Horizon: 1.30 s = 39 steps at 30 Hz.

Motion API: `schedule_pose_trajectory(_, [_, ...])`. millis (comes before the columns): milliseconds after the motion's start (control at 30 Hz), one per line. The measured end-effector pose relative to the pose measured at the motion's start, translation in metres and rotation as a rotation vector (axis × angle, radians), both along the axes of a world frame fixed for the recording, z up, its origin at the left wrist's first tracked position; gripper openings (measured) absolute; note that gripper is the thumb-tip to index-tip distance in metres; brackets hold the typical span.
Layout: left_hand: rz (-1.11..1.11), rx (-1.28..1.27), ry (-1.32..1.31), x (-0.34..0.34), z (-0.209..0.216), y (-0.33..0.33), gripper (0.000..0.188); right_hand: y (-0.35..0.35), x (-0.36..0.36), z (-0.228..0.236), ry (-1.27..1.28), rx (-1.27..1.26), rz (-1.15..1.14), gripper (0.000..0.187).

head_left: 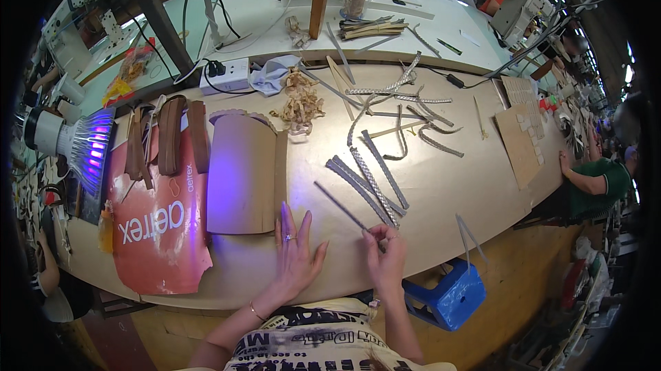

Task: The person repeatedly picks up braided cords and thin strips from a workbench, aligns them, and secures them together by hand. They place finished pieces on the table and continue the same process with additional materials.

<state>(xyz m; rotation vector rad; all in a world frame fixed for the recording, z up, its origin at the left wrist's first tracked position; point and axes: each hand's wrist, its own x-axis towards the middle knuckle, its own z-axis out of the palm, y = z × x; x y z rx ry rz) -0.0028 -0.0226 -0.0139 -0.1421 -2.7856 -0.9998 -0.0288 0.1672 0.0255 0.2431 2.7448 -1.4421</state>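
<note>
My right hand [387,255] pinches one end of a thin dark grey strip [339,204] between thumb and fingers; the strip slants up and left over the table. My left hand [296,254] lies with fingers stretched out, holding nothing, its fingertips at the lower right corner of a curved brown cardboard sheet [242,185]. Just beyond my right hand are several flat grey strips [365,184] and a silver braided strip [374,186]. Farther off, more braided strips [392,89] lie in a loose tangle.
To the left, brown zipper-like strips [170,138] rest on a red printed sheet [158,233], beside a lamp [89,147] glowing violet. Tan scraps [301,101] and a white power strip [226,76] sit at the back. A blue stool [447,295] stands below the table's right edge.
</note>
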Motion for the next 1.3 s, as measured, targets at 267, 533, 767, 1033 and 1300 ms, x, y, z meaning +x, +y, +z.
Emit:
schedule_pose_trajectory(267, [-0.040,-0.085,-0.074,0.000,0.002,0.001,0.074,0.018,-0.041,0.005,0.456,0.421,-0.221,0.025])
schedule_pose_trajectory(533, [-0.100,-0.198,-0.154,-0.003,0.001,0.000,0.061,0.053,-0.039,-0.043,0.474,-0.272,-0.649,0.025])
schedule_pose_trajectory(767, [-0.109,-0.240,-0.153,-0.003,0.001,0.000,0.060,0.053,-0.040,-0.052,0.490,-0.320,-0.704,0.030])
schedule_pose_trajectory(1033, [-0.119,-0.192,-0.184,-0.003,-0.001,0.000,0.062,0.055,-0.040,-0.052,0.435,-0.306,-0.684,0.032])
schedule_pose_trajectory(1300, [-0.155,-0.223,-0.193,-0.002,-0.004,-0.002,0.062,0.045,-0.049,-0.034,0.541,-0.106,-0.809,0.024])
